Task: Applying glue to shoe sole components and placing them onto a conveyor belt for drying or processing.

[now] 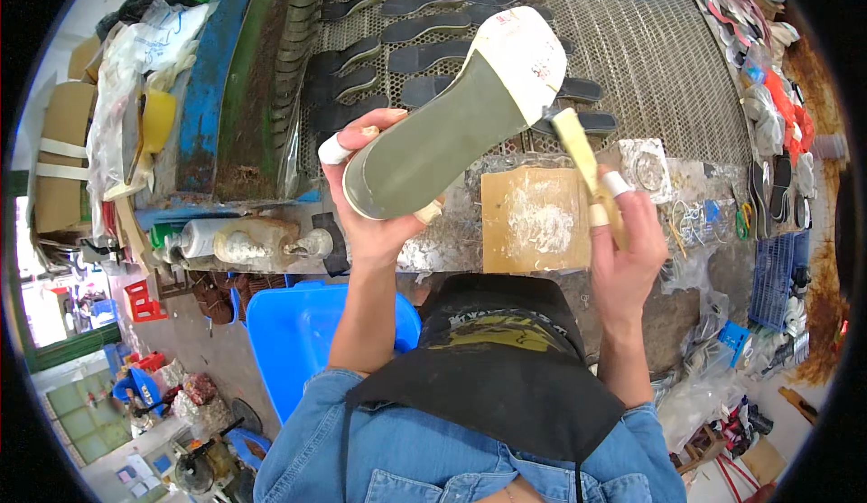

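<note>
My left hand (pixel 368 237) grips the heel end of a shoe insole (pixel 438 137), fingers along its left edge and thumb on the lower edge. The insole is grey-green over heel and waist, white at the forefoot with small reddish marks, and is held tilted above the bench. In my right hand (pixel 632 255) is a flat brush with a pale yellow handle (pixel 576 146), pinched between taped fingers. Its dark tip is at the insole's right edge, where the white part meets the green; whether it touches I cannot tell. White tape wraps fingers on both hands.
Rows of dark soles (pixel 424 29) lie on a metal mesh surface (pixel 650 60) beyond the bench. A cardboard piece (pixel 533 218) smeared white lies below the insole. Bottles (pixel 244 238) lie at left; a blue chair (pixel 298 331) stands below, and green-handled scissors (pixel 743 220) are at right.
</note>
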The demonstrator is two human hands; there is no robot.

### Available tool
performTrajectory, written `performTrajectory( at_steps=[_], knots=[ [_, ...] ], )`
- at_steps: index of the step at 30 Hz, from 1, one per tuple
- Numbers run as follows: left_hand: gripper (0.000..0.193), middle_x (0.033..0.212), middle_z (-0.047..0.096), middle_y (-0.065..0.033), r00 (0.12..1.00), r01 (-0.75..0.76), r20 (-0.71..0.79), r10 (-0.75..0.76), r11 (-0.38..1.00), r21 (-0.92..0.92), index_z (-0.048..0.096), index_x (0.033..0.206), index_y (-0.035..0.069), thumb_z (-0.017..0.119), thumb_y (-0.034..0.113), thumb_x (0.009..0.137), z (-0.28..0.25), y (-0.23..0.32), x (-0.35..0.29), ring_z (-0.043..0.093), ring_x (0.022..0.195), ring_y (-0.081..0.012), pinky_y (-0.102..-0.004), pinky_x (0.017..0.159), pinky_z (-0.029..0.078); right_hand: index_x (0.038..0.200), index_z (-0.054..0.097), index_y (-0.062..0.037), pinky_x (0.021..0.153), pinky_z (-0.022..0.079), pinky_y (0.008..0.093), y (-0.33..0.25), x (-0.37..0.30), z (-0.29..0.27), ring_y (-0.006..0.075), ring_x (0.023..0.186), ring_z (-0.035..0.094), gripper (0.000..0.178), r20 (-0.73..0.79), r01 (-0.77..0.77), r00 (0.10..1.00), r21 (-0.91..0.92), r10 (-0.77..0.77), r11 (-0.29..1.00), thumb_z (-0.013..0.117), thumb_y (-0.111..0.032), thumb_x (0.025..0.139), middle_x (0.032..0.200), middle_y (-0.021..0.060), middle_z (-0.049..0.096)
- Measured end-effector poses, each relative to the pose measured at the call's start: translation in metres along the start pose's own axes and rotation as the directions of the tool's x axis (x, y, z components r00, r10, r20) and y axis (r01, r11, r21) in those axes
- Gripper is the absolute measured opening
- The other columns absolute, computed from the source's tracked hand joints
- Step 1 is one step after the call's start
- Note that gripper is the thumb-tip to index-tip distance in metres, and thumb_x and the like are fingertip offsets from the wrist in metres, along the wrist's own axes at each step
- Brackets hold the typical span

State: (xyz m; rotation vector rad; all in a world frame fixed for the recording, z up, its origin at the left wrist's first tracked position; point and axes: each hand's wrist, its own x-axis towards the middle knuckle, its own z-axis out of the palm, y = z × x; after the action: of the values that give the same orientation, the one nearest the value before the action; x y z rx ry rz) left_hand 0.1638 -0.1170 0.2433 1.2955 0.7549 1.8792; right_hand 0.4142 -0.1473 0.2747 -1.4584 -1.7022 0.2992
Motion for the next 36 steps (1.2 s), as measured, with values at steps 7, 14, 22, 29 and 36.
performTrajectory(
  at_steps=[7,14,22,29,36],
  knots=[
    [0.089,0.128,0.047,-0.0183,0.999,0.025,0.024,-0.025,1.0,-0.016,0.038,0.128,0.013,0.091,0.018,0.056,0.01,-0.001,-0.008,0.05,0.12,-0.0269,-0.0434,0.101,0.043,0.107,0.066,-0.0026,0.064,0.048,0.0369,0.003,-0.024,-0.014,0.0312,0.072,0.059,0.032,0.089,0.044,0.995,-0.018,-0.042,0.999,0.065,-0.001,0.075,0.084,0.0138,0.056],
    [0.082,0.138,0.044,-0.0195,0.982,0.184,-0.075,-0.171,0.953,0.24,0.036,0.133,0.01,0.078,0.004,0.064,-0.037,0.0,-0.019,0.048,0.126,-0.03,-0.0453,0.104,0.042,0.112,0.065,-0.0024,0.08,0.051,0.0357,0.133,-0.097,-0.1,0.0314,0.09,0.066,0.033,-0.201,-0.5,0.861,-0.165,0.467,0.85,0.067,-0.004,0.079,0.099,0.016,0.067],
    [0.085,0.13,0.051,-0.0121,0.955,0.293,-0.002,-0.296,0.946,0.141,0.037,0.134,0.009,0.085,0.01,0.064,-0.021,-0.029,-0.021,0.052,0.121,-0.0259,-0.0404,0.1,0.046,0.111,0.065,-0.0178,0.071,0.051,0.0433,0.188,-0.141,-0.069,0.0322,0.081,0.064,0.031,-0.046,-0.427,0.851,-0.638,0.522,0.64,0.068,-0.018,0.08,0.09,0.0087,0.062],
    [0.083,0.128,0.051,-0.0114,0.972,0.232,-0.025,-0.233,0.939,0.255,0.038,0.131,0.009,0.084,0.006,0.062,-0.007,-0.011,-0.024,0.053,0.119,-0.0244,-0.0393,0.099,0.046,0.113,0.067,-0.0114,0.062,0.047,0.0314,0.19,-0.141,-0.089,0.0156,0.069,0.059,0.031,0.075,-0.652,0.729,-0.227,0.68,0.724,0.068,-0.015,0.083,0.079,0.0077,0.064],
    [0.08,0.131,0.046,-0.0213,0.99,0.039,0.131,-0.048,0.997,0.071,0.039,0.126,0.011,0.082,0.003,0.061,0.037,-0.008,-0.025,0.051,0.12,-0.0272,-0.0428,0.1,0.045,0.12,0.062,0.0035,0.066,0.044,0.0202,0.118,-0.12,-0.053,0.0049,0.079,0.056,0.032,0.437,-0.685,0.729,0.48,0.528,0.549,0.064,-0.001,0.088,0.099,-0.0008,0.064]
  ],
)
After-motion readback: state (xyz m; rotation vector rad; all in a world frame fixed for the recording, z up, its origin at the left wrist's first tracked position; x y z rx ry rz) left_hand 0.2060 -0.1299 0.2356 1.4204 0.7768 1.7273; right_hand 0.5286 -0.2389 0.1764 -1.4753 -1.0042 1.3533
